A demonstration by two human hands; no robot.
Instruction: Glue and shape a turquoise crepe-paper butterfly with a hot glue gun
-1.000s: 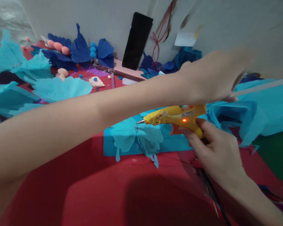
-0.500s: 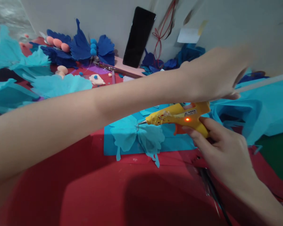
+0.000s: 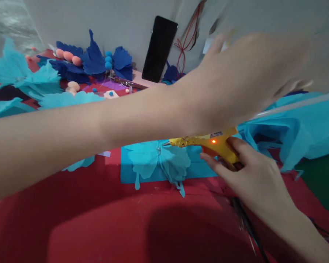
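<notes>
My right hand is wrapped round the handle of a yellow hot glue gun, its orange light lit. The gun's metal nozzle meets the middle of a light-blue crepe-paper butterfly. That butterfly lies on a blue sheet. My left arm crosses over the gun from the left, hiding its top and rear. My left hand is above the gun's back end, near a long whitish glue stick; its fingers are smeared by motion and partly hidden, so its grip does not show.
Dark-blue paper butterflies and light-blue ones lie at the back left. A black phone leans against the wall by a red cord. Light-blue paper is heaped at right. A dark slender tool lies under my right forearm.
My left forearm has come lower in view, covering more of the gun; the left hand has turned and its thumb now points up. The glue gun and nozzle have barely moved.
</notes>
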